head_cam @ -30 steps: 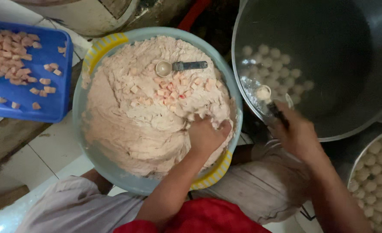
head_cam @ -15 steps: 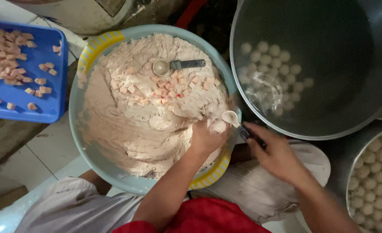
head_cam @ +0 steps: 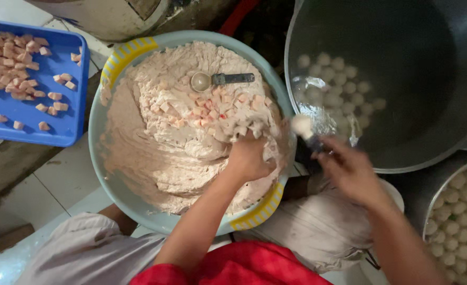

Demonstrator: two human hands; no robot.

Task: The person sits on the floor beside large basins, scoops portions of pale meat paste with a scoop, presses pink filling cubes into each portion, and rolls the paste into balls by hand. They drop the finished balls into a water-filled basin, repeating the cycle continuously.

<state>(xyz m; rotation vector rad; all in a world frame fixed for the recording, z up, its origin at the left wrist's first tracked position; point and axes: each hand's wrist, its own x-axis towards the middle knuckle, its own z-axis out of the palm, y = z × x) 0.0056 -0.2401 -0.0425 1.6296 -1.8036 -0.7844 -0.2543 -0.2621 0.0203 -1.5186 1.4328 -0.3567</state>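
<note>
Hands at work over a pale blue basin (head_cam: 102,158) of pinkish paste (head_cam: 154,153), seen from above; left hand (head_cam: 250,158) sunk in the paste at the basin's near right side, fingers curled shut around a squeezed lump of it; right hand (head_cam: 349,171) blurred, closed on the dark handle of a small spoon (head_cam: 303,128) whose bowl carries a whitish ball of paste, held over the gap between the basin and the large metal pot (head_cam: 428,153). Step in hand, as judged: shaping balls, the left hand pressing paste up, the spoon lifting each portion off. Pot holds water with pale balls (head_cam: 339,87) floating toward its left side; carrying the spoonful across calls for a short move right and a gentle tip at the water's surface, without splashing. Second spoon (head_cam: 215,80) lies idle on the paste near the basin's far rim, beside scattered pink cubes (head_cam: 212,108). Blue tray (head_cam: 78,105) of similar cubes stands left, on the floor; another vessel of finished balls (head_cam: 463,216) shows at lower right.
</note>
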